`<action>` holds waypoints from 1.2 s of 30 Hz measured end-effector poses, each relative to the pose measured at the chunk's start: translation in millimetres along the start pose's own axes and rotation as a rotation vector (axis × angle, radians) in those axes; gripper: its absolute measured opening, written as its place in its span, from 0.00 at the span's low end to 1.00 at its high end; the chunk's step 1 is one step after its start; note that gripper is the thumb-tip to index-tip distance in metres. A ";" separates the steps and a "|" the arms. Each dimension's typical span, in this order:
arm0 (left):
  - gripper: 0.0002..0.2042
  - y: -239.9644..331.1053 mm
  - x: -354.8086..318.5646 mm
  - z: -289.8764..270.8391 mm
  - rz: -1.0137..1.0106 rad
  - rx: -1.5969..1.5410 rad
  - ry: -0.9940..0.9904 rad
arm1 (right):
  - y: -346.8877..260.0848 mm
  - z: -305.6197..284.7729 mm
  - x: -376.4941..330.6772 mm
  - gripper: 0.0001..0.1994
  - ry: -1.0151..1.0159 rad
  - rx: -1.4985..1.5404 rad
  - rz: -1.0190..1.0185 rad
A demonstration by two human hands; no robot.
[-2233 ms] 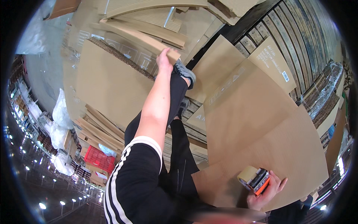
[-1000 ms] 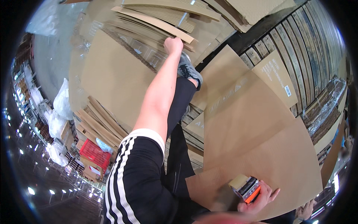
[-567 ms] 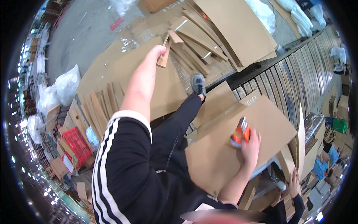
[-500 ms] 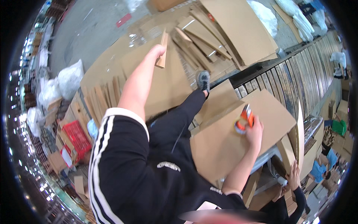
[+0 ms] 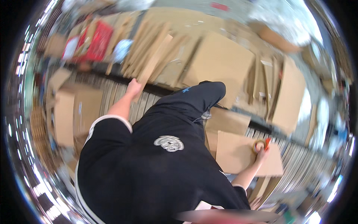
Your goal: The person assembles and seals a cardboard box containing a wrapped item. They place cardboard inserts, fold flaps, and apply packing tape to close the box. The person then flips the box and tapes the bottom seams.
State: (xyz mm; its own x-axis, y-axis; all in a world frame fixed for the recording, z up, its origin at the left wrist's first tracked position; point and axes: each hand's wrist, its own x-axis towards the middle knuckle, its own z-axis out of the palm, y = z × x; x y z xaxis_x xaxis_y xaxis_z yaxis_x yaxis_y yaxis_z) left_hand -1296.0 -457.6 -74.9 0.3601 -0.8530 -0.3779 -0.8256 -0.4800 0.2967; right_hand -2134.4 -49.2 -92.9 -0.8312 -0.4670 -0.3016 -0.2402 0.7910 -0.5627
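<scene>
My left hand [image 5: 134, 88] is closed around the lower end of a long cardboard strip [image 5: 151, 65], beside a row of similar brown strips [image 5: 140, 48]. Out to the right, my right hand [image 5: 262, 154] grips an orange tape dispenser [image 5: 267, 143] carrying a yellowish roll of tape. That hand is over the top of a closed cardboard box [image 5: 235, 155]. Motion blur softens the outlines, and whether the dispenser touches the box is unclear.
Roller conveyor [image 5: 298, 164] runs past the box, with another brown carton [image 5: 80, 115] on its left stretch. Beyond lie flat cardboard sheets [image 5: 220, 63], a red crate [image 5: 100, 41] and clear plastic bags [image 5: 279, 22]. Part of another person's hand [image 5: 256, 203] shows below the box.
My view and body have swung left. My left hand has carried its strip from the loose pieces across to the row of strips. My right hand still holds the tape dispenser at the box.
</scene>
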 end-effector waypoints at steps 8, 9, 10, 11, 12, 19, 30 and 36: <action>0.40 -217.5 -130.0 -0.9 -0.672 -0.499 0.039 | -62.5 79.6 -52.1 0.25 -0.220 0.177 0.103; 0.43 -237.4 -141.0 1.7 -0.755 -0.571 0.058 | -77.9 97.3 -55.3 0.25 -0.259 0.162 0.154; 0.45 -253.7 -149.1 4.0 -0.788 -0.572 0.092 | -96.6 117.9 -54.6 0.24 -0.299 0.140 0.200; 0.47 -269.1 -151.9 4.8 -0.822 -0.568 0.127 | -117.4 138.9 -53.1 0.24 -0.326 0.126 0.245; 0.49 -286.2 -153.7 3.7 -0.854 -0.565 0.170 | -141.4 162.5 -49.7 0.24 -0.354 0.111 0.279; 0.47 -420.0 -110.7 -58.3 -0.909 -0.805 0.411 | -427.5 428.8 -127.3 0.19 -0.739 0.271 0.131; 0.25 -627.5 -18.7 -263.8 -0.598 -1.385 0.709 | -709.5 831.5 -754.0 0.20 -1.767 0.196 -0.017; 0.20 -723.1 4.7 -352.2 -0.425 -1.605 0.885 | -776.0 905.7 -988.9 0.17 -2.151 0.007 -0.190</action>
State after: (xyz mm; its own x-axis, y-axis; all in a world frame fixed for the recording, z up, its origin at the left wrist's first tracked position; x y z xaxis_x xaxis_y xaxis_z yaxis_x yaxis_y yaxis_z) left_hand -544.4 -186.8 17.7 0.9275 -0.2349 -0.2907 0.3159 0.0769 0.9457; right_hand -672.0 -559.2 -55.0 0.8955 -0.1301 -0.4257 -0.2240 0.6948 -0.6835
